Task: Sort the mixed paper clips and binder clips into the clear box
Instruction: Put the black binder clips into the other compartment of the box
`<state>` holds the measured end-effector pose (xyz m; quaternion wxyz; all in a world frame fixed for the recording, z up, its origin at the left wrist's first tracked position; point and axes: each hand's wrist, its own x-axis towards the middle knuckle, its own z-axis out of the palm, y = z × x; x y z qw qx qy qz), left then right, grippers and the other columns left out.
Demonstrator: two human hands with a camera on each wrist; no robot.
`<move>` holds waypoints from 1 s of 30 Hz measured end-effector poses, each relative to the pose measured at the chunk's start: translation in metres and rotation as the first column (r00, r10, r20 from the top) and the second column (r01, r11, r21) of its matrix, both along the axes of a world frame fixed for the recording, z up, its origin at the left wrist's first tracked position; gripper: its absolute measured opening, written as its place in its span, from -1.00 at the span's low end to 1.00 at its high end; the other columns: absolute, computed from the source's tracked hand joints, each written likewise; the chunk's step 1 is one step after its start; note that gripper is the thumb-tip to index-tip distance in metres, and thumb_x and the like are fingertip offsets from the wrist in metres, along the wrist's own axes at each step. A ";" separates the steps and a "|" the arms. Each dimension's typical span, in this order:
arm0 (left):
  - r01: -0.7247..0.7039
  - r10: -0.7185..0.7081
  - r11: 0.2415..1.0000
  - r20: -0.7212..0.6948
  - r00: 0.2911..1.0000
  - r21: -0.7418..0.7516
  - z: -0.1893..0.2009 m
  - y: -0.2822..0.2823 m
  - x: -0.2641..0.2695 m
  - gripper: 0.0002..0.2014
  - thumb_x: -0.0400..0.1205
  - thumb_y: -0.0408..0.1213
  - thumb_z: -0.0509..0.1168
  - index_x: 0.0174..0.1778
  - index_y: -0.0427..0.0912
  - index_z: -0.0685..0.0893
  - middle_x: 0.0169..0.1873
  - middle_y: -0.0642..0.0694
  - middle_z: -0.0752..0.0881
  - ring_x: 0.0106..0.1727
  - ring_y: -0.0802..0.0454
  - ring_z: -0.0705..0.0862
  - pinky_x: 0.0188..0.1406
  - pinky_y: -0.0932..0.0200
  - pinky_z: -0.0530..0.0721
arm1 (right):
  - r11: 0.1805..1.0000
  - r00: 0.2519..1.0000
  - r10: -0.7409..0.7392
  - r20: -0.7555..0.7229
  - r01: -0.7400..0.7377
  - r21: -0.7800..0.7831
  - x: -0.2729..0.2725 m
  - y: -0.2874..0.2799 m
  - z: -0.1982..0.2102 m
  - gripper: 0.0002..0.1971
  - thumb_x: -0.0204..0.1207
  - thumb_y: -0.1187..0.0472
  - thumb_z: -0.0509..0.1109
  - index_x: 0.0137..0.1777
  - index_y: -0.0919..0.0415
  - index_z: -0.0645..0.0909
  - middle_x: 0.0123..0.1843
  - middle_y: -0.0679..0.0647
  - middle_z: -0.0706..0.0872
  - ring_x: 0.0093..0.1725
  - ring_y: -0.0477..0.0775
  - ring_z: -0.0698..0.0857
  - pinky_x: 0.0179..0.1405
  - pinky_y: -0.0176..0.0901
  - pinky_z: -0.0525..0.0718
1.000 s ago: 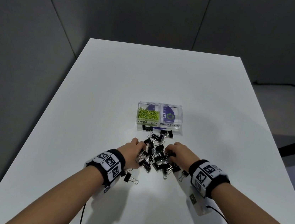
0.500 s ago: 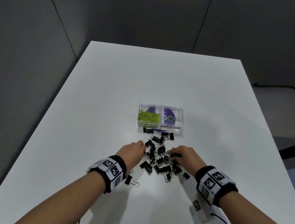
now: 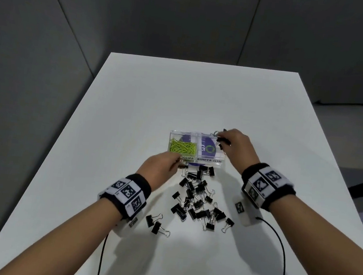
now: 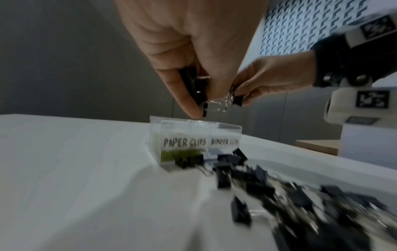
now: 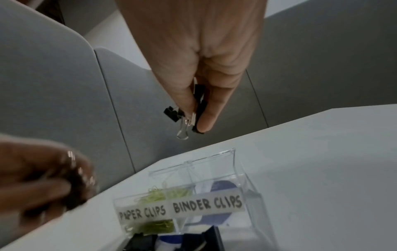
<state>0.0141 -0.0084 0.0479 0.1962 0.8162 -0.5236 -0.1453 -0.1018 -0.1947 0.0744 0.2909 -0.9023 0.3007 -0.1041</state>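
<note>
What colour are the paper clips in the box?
Lime green paper clips, clearest in the head view.

Clear box sits mid-table; paper clips in its left compartment. Binder clips lie scattered on the table before it, two strays left of the heap.

A black wristband set with white tiles printed in black square codes is worn on the left forearm, and a matching band on the right. A white camera block is strapped beneath each, trailed by a thin black cable. Forearms are left bare.
</note>
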 end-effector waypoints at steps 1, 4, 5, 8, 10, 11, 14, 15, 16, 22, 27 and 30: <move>-0.008 0.008 1.000 0.008 1.000 -0.019 0.005 -0.006 0.005 -0.82 0.71 -0.30 0.13 0.07 -0.25 0.62 -0.13 -0.07 0.68 -0.20 0.01 0.60 -0.12 0.16 0.66 | 1.000 0.999 0.015 -0.039 -0.016 -0.023 0.009 -0.004 -0.004 -0.74 0.58 0.42 0.23 0.18 0.34 0.67 0.07 0.32 0.67 0.04 0.28 0.66 0.08 0.00 0.58; -0.003 0.004 1.000 0.067 0.998 -0.020 0.017 -0.030 0.018 -0.76 0.72 -0.29 0.12 0.18 -0.26 0.64 0.05 -0.16 0.70 -0.04 -0.09 0.69 0.01 0.13 0.67 | 0.996 0.983 0.078 -0.169 -0.084 -0.030 0.031 -0.011 -0.017 -0.73 0.58 0.46 0.17 0.09 0.36 0.69 0.04 0.32 0.68 -0.05 0.25 0.67 -0.04 -0.03 0.60; 0.010 -0.008 1.000 0.088 0.996 -0.024 0.020 -0.038 0.021 -0.73 0.72 -0.29 0.12 0.23 -0.27 0.63 0.12 -0.19 0.67 0.00 -0.14 0.69 0.02 0.10 0.65 | 0.995 0.974 0.100 -0.202 -0.104 -0.007 0.035 -0.012 -0.021 -0.73 0.58 0.46 0.17 0.09 0.36 0.69 0.06 0.33 0.70 -0.04 0.23 0.68 -0.03 -0.04 0.60; 0.042 -0.042 0.999 0.139 0.989 0.003 0.021 -0.063 0.028 -0.72 0.71 -0.32 0.13 0.26 -0.31 0.62 0.20 -0.24 0.60 0.02 -0.23 0.68 0.01 0.01 0.66 | 0.990 0.967 0.131 -0.218 -0.115 0.086 0.037 -0.012 -0.026 -0.74 0.58 0.39 0.23 0.19 0.30 0.67 0.16 0.29 0.73 0.05 0.17 0.69 0.05 -0.18 0.56; 0.060 -0.066 0.997 0.150 0.986 0.041 0.019 -0.078 0.030 -0.72 0.71 -0.34 0.12 0.27 -0.30 0.62 0.21 -0.24 0.58 0.03 -0.23 0.68 0.02 -0.02 0.66 | 0.992 0.983 0.096 -0.156 -0.082 0.098 0.030 -0.013 -0.022 -0.73 0.59 0.33 0.25 0.23 0.26 0.65 0.17 0.24 0.75 0.09 0.16 0.72 0.07 -0.22 0.53; 0.080 -0.090 0.994 0.152 0.984 0.067 0.017 -0.084 0.029 -0.71 0.71 -0.35 0.11 0.29 -0.29 0.61 0.22 -0.23 0.58 0.05 -0.22 0.67 0.05 -0.02 0.65 | 0.995 0.989 0.076 -0.127 -0.067 0.077 0.024 -0.014 -0.020 -0.75 0.59 0.31 0.26 0.21 0.26 0.66 0.13 0.22 0.76 0.06 0.17 0.73 0.07 -0.18 0.57; 0.156 -0.174 0.980 0.156 0.972 0.123 0.012 -0.102 0.023 -0.70 0.71 -0.34 0.10 0.31 -0.27 0.60 0.23 -0.22 0.57 0.10 -0.21 0.65 0.05 -0.02 0.64 | 1.000 0.998 0.014 -0.068 -0.014 0.008 -0.001 -0.016 -0.019 -0.80 0.57 0.30 0.24 0.05 0.27 0.70 0.04 0.19 0.78 -0.04 0.16 0.69 0.05 0.00 0.63; 0.180 -0.201 0.974 0.158 0.967 0.136 0.010 -0.107 0.021 -0.70 0.70 -0.35 0.11 0.30 -0.27 0.60 0.22 -0.22 0.57 0.10 -0.21 0.64 0.03 -0.03 0.64 | 1.000 0.998 -0.003 -0.063 0.003 0.003 -0.011 -0.015 -0.021 -0.80 0.57 0.31 0.24 0.03 0.26 0.69 0.02 0.18 0.77 -0.06 0.15 0.68 0.04 0.00 0.62; 0.204 -0.228 0.967 0.162 0.960 0.152 0.008 -0.112 0.019 -0.71 0.69 -0.36 0.12 0.28 -0.27 0.61 0.21 -0.22 0.57 0.10 -0.22 0.64 0.02 -0.04 0.64 | 1.000 0.998 -0.008 -0.070 0.009 0.007 -0.021 -0.012 -0.023 -0.80 0.57 0.31 0.23 0.03 0.27 0.69 0.01 0.17 0.77 -0.07 0.13 0.67 0.02 -0.01 0.61; 0.290 -0.346 0.921 0.205 0.916 0.262 0.006 -0.120 0.013 -0.64 0.68 -0.32 0.14 0.41 -0.08 0.52 0.36 -0.11 0.54 0.31 -0.13 0.56 0.07 -0.01 0.58 | 0.994 0.974 0.099 -0.203 -0.085 0.075 -0.048 0.016 -0.048 -0.76 0.61 0.29 0.22 0.18 0.24 0.66 0.16 0.14 0.74 0.09 0.09 0.67 0.11 -0.14 0.57; 0.330 -0.400 0.905 0.271 0.876 0.267 0.002 -0.084 0.005 -0.71 0.72 -0.22 0.03 0.15 -0.15 0.65 0.05 -0.08 0.69 0.11 -0.06 0.66 -0.16 0.10 0.61 | 0.976 0.937 0.202 -0.284 -0.217 -0.024 -0.042 0.033 -0.058 -0.66 0.64 0.19 0.18 0.40 0.16 0.50 0.43 0.06 0.55 0.41 0.07 0.48 0.29 -0.10 0.49; 0.339 -0.432 0.882 0.271 0.860 0.328 -0.018 -0.055 0.003 -0.69 0.72 -0.27 0.05 0.31 -0.13 0.59 0.18 -0.08 0.66 0.19 -0.04 0.63 -0.04 0.12 0.68 | 0.961 0.921 0.226 -0.316 -0.264 -0.084 -0.034 0.038 -0.070 -0.57 0.65 0.15 0.17 0.51 0.18 0.36 0.54 0.13 0.41 0.51 0.14 0.39 0.46 -0.03 0.42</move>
